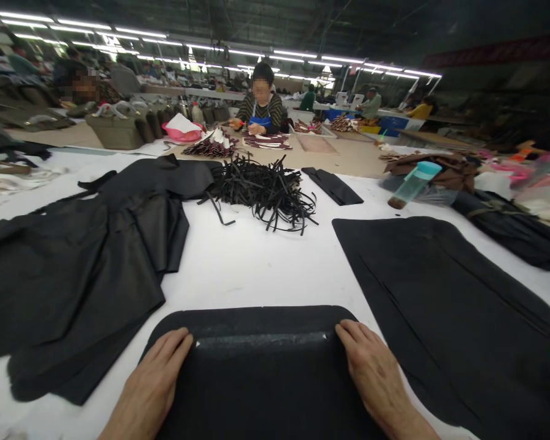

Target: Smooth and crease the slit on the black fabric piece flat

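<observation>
A black rounded fabric panel [266, 379] lies on the white table [256, 263] right in front of me, with a thin pale strip along a fold near its far edge. My left hand [153, 382] lies flat on the panel's left side, fingers together and stretched out. My right hand [373, 370] rests flat on its right side, fingertips at the end of the strip. Neither hand grips anything.
A heap of black fabric pieces [82, 256] lies left, a stack of flat black panels [449, 318] right. Black strips [266, 192] are piled further back, beside a small folded black piece [332, 185] and a teal-capped bottle [412, 183]. A person [260, 104] works at the far table.
</observation>
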A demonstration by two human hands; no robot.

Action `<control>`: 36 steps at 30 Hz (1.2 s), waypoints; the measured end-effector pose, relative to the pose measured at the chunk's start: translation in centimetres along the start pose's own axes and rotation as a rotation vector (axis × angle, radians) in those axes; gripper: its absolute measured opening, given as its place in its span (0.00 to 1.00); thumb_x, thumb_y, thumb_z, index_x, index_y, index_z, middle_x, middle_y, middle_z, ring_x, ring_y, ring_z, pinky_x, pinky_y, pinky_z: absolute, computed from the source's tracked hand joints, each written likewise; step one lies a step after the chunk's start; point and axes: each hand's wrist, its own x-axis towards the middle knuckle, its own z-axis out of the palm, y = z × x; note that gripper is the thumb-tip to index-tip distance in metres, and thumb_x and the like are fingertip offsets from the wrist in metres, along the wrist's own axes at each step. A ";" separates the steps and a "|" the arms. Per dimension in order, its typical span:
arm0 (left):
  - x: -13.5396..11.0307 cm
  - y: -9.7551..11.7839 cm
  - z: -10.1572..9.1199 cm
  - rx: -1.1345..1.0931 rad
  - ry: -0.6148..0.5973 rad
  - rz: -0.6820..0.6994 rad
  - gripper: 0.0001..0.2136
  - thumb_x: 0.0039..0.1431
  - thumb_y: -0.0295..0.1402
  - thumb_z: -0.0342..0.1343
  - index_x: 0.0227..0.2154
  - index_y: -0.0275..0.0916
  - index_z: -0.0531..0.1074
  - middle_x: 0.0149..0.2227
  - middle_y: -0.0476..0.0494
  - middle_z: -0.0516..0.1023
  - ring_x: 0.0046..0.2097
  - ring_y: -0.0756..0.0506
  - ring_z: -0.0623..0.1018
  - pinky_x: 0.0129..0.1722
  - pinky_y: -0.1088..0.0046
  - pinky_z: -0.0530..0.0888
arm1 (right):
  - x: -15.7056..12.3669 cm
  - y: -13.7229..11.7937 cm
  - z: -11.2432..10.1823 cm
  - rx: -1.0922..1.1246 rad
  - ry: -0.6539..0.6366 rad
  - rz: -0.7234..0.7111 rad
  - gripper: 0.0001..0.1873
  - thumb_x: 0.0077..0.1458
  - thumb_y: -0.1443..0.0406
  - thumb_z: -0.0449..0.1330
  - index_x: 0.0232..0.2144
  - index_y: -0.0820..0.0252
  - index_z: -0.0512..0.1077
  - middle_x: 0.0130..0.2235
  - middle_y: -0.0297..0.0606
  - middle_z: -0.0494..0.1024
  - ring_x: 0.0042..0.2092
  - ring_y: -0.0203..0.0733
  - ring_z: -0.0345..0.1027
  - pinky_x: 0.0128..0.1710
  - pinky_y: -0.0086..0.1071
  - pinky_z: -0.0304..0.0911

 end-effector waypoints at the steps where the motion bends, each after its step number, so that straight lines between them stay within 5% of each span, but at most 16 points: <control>1: 0.0 -0.1 0.1 -0.003 0.000 -0.054 0.19 0.53 0.19 0.40 0.44 0.34 0.69 0.46 0.39 0.72 0.47 0.44 0.73 0.45 0.70 0.73 | -0.1 0.4 0.0 -0.022 -0.002 0.002 0.21 0.51 0.81 0.44 0.39 0.66 0.71 0.43 0.45 0.70 0.44 0.49 0.63 0.44 0.41 0.62; 6: 0.7 0.2 -1.0 0.020 0.026 -0.254 0.16 0.56 0.22 0.41 0.43 0.29 0.68 0.44 0.34 0.72 0.46 0.39 0.71 0.44 0.61 0.74 | 1.6 -0.3 -0.8 -0.105 -0.036 0.060 0.18 0.53 0.78 0.45 0.35 0.63 0.72 0.43 0.46 0.71 0.41 0.51 0.64 0.40 0.44 0.62; 11: 2.8 5.3 -1.5 -0.328 0.070 0.194 0.19 0.52 0.20 0.40 0.45 0.35 0.68 0.46 0.41 0.73 0.49 0.45 0.70 0.49 0.68 0.71 | 6.5 -6.3 -2.1 0.111 -0.189 -0.044 0.09 0.57 0.75 0.55 0.38 0.59 0.71 0.44 0.41 0.69 0.42 0.48 0.63 0.43 0.39 0.60; 14: 3.6 8.2 -0.2 -0.420 0.133 0.372 0.16 0.55 0.24 0.40 0.43 0.35 0.69 0.48 0.42 0.72 0.51 0.43 0.68 0.51 0.66 0.69 | 9.1 -9.1 -1.7 0.192 -0.274 -0.064 0.15 0.53 0.74 0.62 0.43 0.60 0.69 0.45 0.40 0.69 0.43 0.47 0.62 0.44 0.37 0.60; 20: 3.7 8.5 0.8 -0.390 -0.069 0.464 0.16 0.57 0.28 0.45 0.49 0.36 0.64 0.55 0.41 0.67 0.55 0.40 0.65 0.52 0.61 0.69 | 11.2 -8.9 -1.1 0.267 -0.359 -0.063 0.07 0.52 0.69 0.67 0.32 0.59 0.71 0.32 0.34 0.70 0.38 0.45 0.63 0.39 0.34 0.58; 24: 3.1 8.4 1.5 -0.417 -0.011 0.448 0.15 0.58 0.28 0.45 0.48 0.36 0.65 0.55 0.40 0.67 0.56 0.40 0.64 0.53 0.61 0.68 | 11.1 -7.6 -1.8 0.313 -0.403 -0.120 0.12 0.49 0.70 0.69 0.23 0.58 0.68 0.30 0.31 0.68 0.35 0.41 0.62 0.35 0.29 0.57; 26: 2.8 8.6 2.0 -0.426 0.005 0.434 0.15 0.58 0.28 0.46 0.48 0.36 0.65 0.55 0.39 0.66 0.57 0.40 0.64 0.53 0.61 0.68 | 10.7 -7.4 -2.1 0.330 -0.349 -0.129 0.12 0.51 0.73 0.66 0.23 0.59 0.67 0.31 0.31 0.68 0.35 0.40 0.62 0.34 0.28 0.55; 31: 2.3 8.7 2.4 -0.463 -0.043 0.406 0.19 0.56 0.29 0.47 0.51 0.36 0.62 0.57 0.37 0.63 0.59 0.38 0.61 0.53 0.59 0.69 | 9.7 -7.4 -2.7 0.207 0.089 -0.106 0.09 0.59 0.74 0.51 0.28 0.62 0.67 0.33 0.38 0.67 0.34 0.44 0.60 0.34 0.34 0.52; 36: 2.5 8.6 2.1 -0.437 -0.049 0.363 0.22 0.50 0.24 0.47 0.50 0.38 0.62 0.56 0.38 0.66 0.58 0.39 0.63 0.50 0.61 0.71 | 9.1 -7.1 -4.3 0.087 0.232 -0.284 0.20 0.65 0.72 0.40 0.27 0.63 0.68 0.24 0.37 0.62 0.25 0.42 0.52 0.26 0.36 0.44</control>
